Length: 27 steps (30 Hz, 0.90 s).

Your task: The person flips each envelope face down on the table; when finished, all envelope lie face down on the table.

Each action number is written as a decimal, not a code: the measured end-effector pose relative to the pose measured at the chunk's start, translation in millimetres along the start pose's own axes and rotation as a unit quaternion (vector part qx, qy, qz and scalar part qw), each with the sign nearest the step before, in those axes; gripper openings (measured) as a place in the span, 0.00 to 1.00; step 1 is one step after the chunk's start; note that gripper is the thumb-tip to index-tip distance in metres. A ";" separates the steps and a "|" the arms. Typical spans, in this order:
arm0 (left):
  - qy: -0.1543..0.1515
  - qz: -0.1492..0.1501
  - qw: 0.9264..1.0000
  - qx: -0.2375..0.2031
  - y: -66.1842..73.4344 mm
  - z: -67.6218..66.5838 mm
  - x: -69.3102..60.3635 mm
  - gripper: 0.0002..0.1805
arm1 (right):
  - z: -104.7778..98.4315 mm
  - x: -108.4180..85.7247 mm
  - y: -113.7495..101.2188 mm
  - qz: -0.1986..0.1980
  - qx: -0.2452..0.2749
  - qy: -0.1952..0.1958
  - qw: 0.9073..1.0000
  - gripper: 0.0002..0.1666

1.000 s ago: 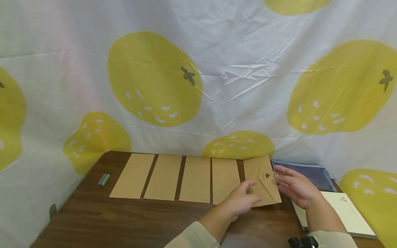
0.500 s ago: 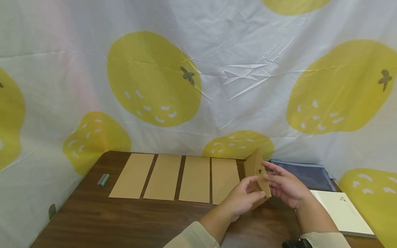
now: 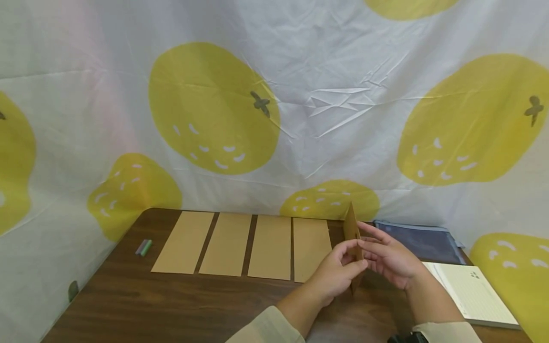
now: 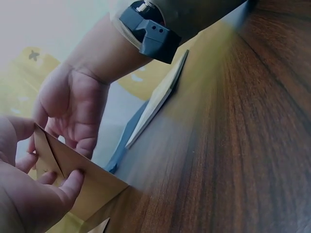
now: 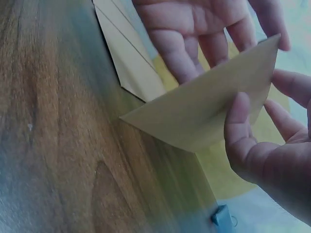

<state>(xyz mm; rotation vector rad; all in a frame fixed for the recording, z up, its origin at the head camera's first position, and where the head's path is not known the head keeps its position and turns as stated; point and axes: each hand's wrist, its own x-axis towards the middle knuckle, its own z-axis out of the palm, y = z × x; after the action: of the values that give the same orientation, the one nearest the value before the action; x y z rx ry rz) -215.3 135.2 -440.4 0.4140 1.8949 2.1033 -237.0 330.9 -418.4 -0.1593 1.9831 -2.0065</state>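
A brown paper envelope (image 3: 352,231) stands nearly on edge, tilted up from the table, so the head view sees it as a thin strip. My left hand (image 3: 336,271) is on its flap side, thumb and fingers at the raised edge. From the other side my right hand (image 3: 392,257) holds it, thumb against the plain face (image 5: 194,114) in the right wrist view and fingers at the far edge. The left wrist view shows the triangular flap (image 4: 47,153) lying against the body. Some fingertips are hidden behind the paper.
Several brown envelopes (image 3: 269,247) lie side by side in a row to the left. Two small green and purple sticks (image 3: 144,247) lie at far left. A blue zip pouch (image 3: 418,243) and a lined notebook (image 3: 476,290) lie at right. A lemon-print cloth (image 3: 214,109) hangs behind.
The envelope has turned from lying nearly flat, flap side up, to standing on edge with its right side raised. Both hands have closed in on it, the right one moving left.
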 end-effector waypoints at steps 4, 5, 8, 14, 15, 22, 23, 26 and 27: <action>0.009 -0.002 1.000 -0.027 2.0 -1.2 1.3 0.26 | -9.3 2.8 3.9 0.008 0.005 -0.023 1.000 0.40; 0.011 0.001 0.999 -0.034 1.9 -1.5 1.7 0.26 | -12.0 3.6 5.3 0.013 0.002 -0.026 1.000 0.40; 0.024 0.012 0.999 -0.048 1.0 -2.2 2.7 0.26 | -19.0 5.9 10.0 0.024 -0.016 -0.025 0.999 0.43; 0.056 0.010 0.997 -0.049 -0.5 -4.5 4.9 0.27 | -27.2 8.7 17.8 0.043 -0.022 0.006 0.999 0.46; 0.061 0.010 0.997 -0.044 -0.7 -5.0 5.3 0.29 | -28.5 8.6 18.3 0.047 -0.021 0.012 0.999 0.46; 0.077 -0.008 0.997 -0.023 -2.7 -7.2 6.9 0.32 | -32.9 6.9 17.2 0.073 -0.020 0.029 0.997 0.47; 0.079 -0.010 0.997 -0.020 -3.0 -7.5 6.9 0.32 | -33.1 6.9 17.3 0.075 -0.022 0.029 0.997 0.47; 0.083 -0.019 0.996 -0.015 -4.5 -8.4 7.5 0.33 | -33.7 6.6 17.3 0.080 -0.022 0.034 0.996 0.47; 0.084 -0.020 0.996 -0.014 -5.1 -8.8 7.6 0.33 | -34.1 6.6 17.2 0.082 -0.021 0.037 0.996 0.47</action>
<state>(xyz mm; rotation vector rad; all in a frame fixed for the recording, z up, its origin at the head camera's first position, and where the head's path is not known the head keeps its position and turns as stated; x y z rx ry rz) -225.6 130.7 -446.1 0.1963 1.9439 2.1962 -250.9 361.7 -437.5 0.0668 2.0125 -1.8946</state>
